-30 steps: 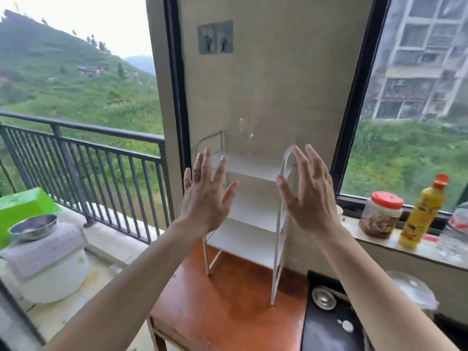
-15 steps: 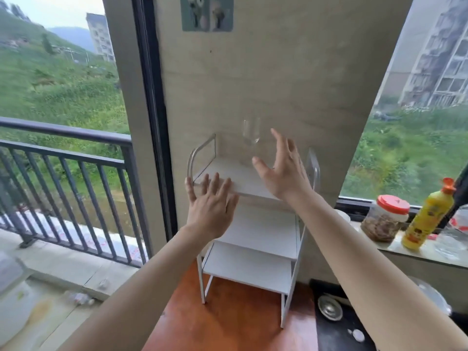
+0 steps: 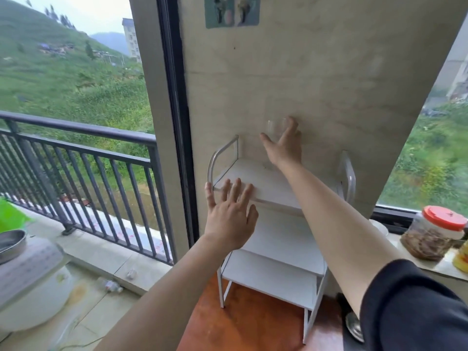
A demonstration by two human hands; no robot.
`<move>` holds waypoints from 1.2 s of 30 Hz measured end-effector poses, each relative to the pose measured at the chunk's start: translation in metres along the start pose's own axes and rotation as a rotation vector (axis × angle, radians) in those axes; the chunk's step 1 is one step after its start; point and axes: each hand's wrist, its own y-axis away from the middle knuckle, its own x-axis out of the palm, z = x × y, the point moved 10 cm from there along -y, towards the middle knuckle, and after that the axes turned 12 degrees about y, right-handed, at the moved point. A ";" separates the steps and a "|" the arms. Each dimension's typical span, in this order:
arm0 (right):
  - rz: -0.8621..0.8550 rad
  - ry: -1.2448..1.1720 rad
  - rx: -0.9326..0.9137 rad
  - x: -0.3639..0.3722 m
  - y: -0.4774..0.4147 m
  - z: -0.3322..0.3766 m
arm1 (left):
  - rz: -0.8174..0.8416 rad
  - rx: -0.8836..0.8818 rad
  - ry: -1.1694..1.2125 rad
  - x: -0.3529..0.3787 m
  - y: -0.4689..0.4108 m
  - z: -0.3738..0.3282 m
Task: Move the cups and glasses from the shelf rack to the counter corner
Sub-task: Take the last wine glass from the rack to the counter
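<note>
The white shelf rack (image 3: 268, 183) stands w/ its back to a beige wall (image 3: 316, 84), feet on a red-brown counter (image 3: 243, 325). One clear glass (image 3: 274, 127) sits upright at the back of the rack's top shelf, approx. mid-width, close to the wall (see-through, so its lower part is hard to make out). The right hand (image 3: 285, 148) is over the back of that top shelf, at the glass: thumb spread out on the glass's left, fingers (image 3: 291, 125) straight & raised on its right, so the glass sits in the gap btw. thumb & fingers. The hand is wide open, not closed on it; can't tell if skin touches the glass. The forearm runs diagonally above the top shelf from the rack's lower right, w/ a dark sleeve (image 3: 410, 307) at the near end. The left hand (image 3: 231, 216) hovers in front of the rack's top shelf at its front-left corner, back of hand to the camera, fingers spread & straight, holding nothing; whether it touches the shelf edge is unclear. Right of the rack, on the window sill, is a plastic jar (image 3: 430, 239) w/ a red lid, & past it part of a yellow bottle (image 3: 462, 257). Left of the rack, outside the window, runs a dark balcony railing (image 3: 76, 158), w/ a steel bowl (image 3: 11, 243) farther left. Above the rack a teal sticker (image 3: 231, 11) is on the wall.
</note>
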 end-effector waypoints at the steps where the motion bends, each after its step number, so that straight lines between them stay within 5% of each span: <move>1: -0.007 -0.007 -0.007 0.000 -0.001 -0.001 | -0.003 -0.001 -0.001 0.000 0.000 0.000; 13: -0.039 -0.238 0.106 -0.043 0.030 -0.025 | -0.016 -0.002 0.032 -0.007 0.005 -0.003; 24: -0.268 -0.294 -0.059 -0.150 0.139 0.008 | 0.051 0.043 0.120 -0.008 0.021 -0.005; 30: -0.480 -0.112 -0.058 -0.205 0.227 -0.041 | -0.036 0.136 0.302 0.012 0.069 -0.053; 36: -0.590 0.115 0.072 -0.280 0.324 -0.112 | -0.200 0.427 0.525 0.011 0.112 -0.162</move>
